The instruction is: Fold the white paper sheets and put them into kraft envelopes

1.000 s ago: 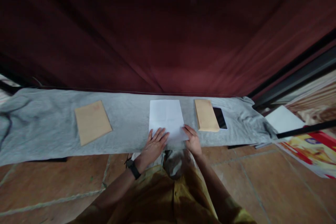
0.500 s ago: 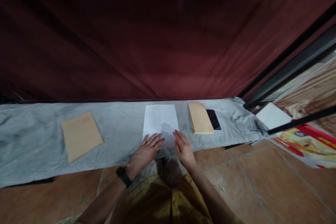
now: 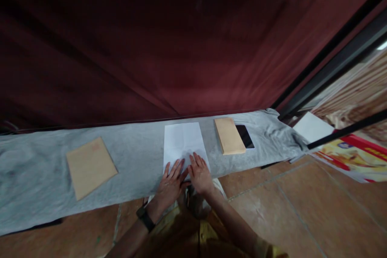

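Observation:
A white sheet of paper lies on the grey cloth in front of me, with faint crease lines on it. My left hand rests on its near left part, fingers spread and stretched out. Beside it, my right hand lies flat on the near right part, fingers extended and close to the left thumb. Neither hand grips anything. The near edge of the sheet is partly hidden under my hands. Right of the paper is a stack of brown envelopes, partly over a dark phone.
A brown envelope lies at the left on the grey cloth. A dark red curtain hangs behind. At the right stand dark metal bars, a white square item and a colourful printed box. Tiled floor shows below.
My right hand has moved left and inward over the paper, closer to my left hand. The left hand stays on the sheet. The view has shifted slightly.

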Motion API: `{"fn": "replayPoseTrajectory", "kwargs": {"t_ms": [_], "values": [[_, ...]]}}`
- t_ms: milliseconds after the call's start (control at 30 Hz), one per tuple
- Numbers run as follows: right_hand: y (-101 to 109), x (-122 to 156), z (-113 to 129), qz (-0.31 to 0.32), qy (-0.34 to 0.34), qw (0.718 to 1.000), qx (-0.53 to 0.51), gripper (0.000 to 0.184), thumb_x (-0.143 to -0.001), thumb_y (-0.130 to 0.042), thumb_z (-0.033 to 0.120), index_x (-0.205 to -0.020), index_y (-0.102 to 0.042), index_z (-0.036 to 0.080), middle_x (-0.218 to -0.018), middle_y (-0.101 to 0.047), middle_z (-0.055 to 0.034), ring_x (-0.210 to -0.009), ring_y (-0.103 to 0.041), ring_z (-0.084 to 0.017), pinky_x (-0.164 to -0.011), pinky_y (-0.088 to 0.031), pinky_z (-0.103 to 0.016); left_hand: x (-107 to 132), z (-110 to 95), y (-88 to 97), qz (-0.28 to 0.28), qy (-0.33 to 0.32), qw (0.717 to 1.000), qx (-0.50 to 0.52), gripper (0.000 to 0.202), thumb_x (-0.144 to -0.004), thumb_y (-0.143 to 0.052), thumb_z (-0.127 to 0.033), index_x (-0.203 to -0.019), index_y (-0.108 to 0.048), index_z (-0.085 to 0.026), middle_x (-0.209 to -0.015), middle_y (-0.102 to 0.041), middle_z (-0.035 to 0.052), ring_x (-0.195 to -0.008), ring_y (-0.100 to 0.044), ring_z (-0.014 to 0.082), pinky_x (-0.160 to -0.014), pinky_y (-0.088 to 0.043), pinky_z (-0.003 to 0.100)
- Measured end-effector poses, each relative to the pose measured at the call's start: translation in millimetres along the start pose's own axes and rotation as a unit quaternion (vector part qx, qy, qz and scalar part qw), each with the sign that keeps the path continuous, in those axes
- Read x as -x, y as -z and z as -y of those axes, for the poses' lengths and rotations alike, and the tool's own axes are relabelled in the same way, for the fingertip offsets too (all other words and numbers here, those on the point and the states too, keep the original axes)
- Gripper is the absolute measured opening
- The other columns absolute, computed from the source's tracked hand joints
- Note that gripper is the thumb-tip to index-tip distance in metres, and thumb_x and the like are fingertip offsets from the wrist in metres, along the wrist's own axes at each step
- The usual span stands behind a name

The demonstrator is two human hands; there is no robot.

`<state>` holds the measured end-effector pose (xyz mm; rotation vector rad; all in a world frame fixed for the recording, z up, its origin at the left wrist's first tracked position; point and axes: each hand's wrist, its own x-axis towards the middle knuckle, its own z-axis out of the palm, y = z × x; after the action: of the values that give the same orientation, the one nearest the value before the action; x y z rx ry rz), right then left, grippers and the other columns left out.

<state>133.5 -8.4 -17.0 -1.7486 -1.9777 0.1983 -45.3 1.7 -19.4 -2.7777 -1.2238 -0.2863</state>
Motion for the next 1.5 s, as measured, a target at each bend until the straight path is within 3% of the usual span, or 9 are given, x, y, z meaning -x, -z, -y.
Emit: {"fn": "replayPoseTrajectory", "kwargs": {"t_ms": [200,367,567,733,867,967,1100,1333,1500], "values": [[-15.9,-3.1,10.7,-0.001,0.027,1.000,0.013,0.051,-0.105,-0.045,0.034,-0.154,-0.044,0.019,-0.158,-0.045,-0.0114,-0.148,-0.039,-0.027,-0.121,-0.031,-0.050,-0.7,0.3,0.7,0.004,0.007,1.000,0.012,0.047,-0.100,-0.047,-0.046,-0.141,-0.058,-0.027,-0.158,-0.047,0.0091,-0.150,-0.036,0.0279,-0.125,-0.023,0.058],[-13.8,9.1,-10.6,-0.019,-0.003,0.999,0.050,0.054,-0.103,-0.052,0.034,-0.154,-0.044,0.019,-0.158,-0.044,-0.0143,-0.147,-0.039,-0.030,-0.120,-0.031,-0.053,4.7,4.7,2.2,-0.003,0.008,1.000,0.000,0.050,-0.101,-0.045,-0.042,-0.148,-0.050,-0.029,-0.161,-0.042,0.0061,-0.151,-0.036,0.0259,-0.124,-0.027,0.053],[-4.5,20.2,-38.2,-0.052,-0.004,0.996,0.066,0.057,-0.103,-0.048,0.035,-0.155,-0.040,0.014,-0.158,-0.043,-0.0179,-0.147,-0.039,-0.033,-0.120,-0.030,-0.054,26.8,18.2,3.5,-0.030,0.066,0.997,-0.008,0.057,-0.102,-0.040,-0.043,-0.155,-0.041,-0.024,-0.162,-0.040,0.0084,-0.151,-0.036,0.0257,-0.124,-0.029,0.050],[-7.0,23.0,-42.8,-0.081,0.006,0.994,0.069,0.057,-0.103,-0.047,0.035,-0.156,-0.039,0.014,-0.156,-0.046,-0.0177,-0.145,-0.043,-0.033,-0.120,-0.030,-0.053,38.1,26.7,-0.4,-0.044,0.084,0.995,-0.013,0.059,-0.102,-0.036,-0.041,-0.157,-0.037,-0.020,-0.159,-0.044,0.0095,-0.149,-0.039,0.0263,-0.123,-0.030,0.050],[-8.4,22.6,-44.2,-0.092,0.013,0.993,0.079,0.057,-0.103,-0.048,0.035,-0.154,-0.041,0.014,-0.154,-0.050,-0.0171,-0.142,-0.045,-0.032,-0.119,-0.032,-0.052,33.0,22.4,1.5,-0.048,0.096,0.994,-0.028,0.056,-0.102,-0.036,-0.040,-0.154,-0.043,-0.020,-0.156,-0.049,0.0107,-0.148,-0.041,0.0276,-0.124,-0.028,0.052],[-6.8,22.8,-46.4,-0.081,0.014,0.993,0.083,0.056,-0.102,-0.049,0.036,-0.153,-0.043,0.014,-0.154,-0.049,-0.0162,-0.142,-0.045,-0.032,-0.119,-0.031,-0.052,25.5,12.5,6.1,-0.038,0.091,0.994,-0.036,0.057,-0.102,-0.040,-0.044,-0.153,-0.044,-0.020,-0.159,-0.044,0.0119,-0.149,-0.038,0.0295,-0.124,-0.027,0.054],[-3.1,23.6,-49.2,-0.065,0.019,0.994,0.082,0.055,-0.102,-0.050,0.034,-0.153,-0.044,0.013,-0.155,-0.048,-0.0159,-0.144,-0.043,-0.032,-0.120,-0.029,-0.052,20.7,1.8,6.6,-0.003,0.048,0.999,-0.017,0.055,-0.101,-0.045,-0.041,-0.155,-0.042,-0.029,-0.164,-0.037,0.0051,-0.151,-0.034,0.0266,-0.123,-0.029,0.050],[15.0,32.3,-68.1,-0.001,0.070,0.994,0.078,0.053,-0.105,-0.043,0.032,-0.154,-0.041,0.012,-0.158,-0.045,-0.0150,-0.148,-0.038,-0.029,-0.121,-0.032,-0.048,21.1,8.4,7.3,0.003,0.055,0.998,0.035,0.053,-0.101,-0.049,-0.039,-0.152,-0.046,-0.025,-0.159,-0.045,0.0053,-0.148,-0.040,0.0249,-0.122,-0.031,0.046],[33.3,38.2,-83.8,0.052,0.134,0.989,0.034,0.059,-0.102,-0.049,0.039,-0.155,-0.040,0.014,-0.161,-0.040,-0.0158,-0.150,-0.035,-0.028,-0.123,-0.033,-0.050,16.4,9.8,15.7,0.014,0.077,0.993,0.082,0.049,-0.098,-0.051,-0.032,-0.147,-0.053,-0.025,-0.156,-0.049,0.0055,-0.143,-0.047,0.0271,-0.117,-0.038,0.048]]}}
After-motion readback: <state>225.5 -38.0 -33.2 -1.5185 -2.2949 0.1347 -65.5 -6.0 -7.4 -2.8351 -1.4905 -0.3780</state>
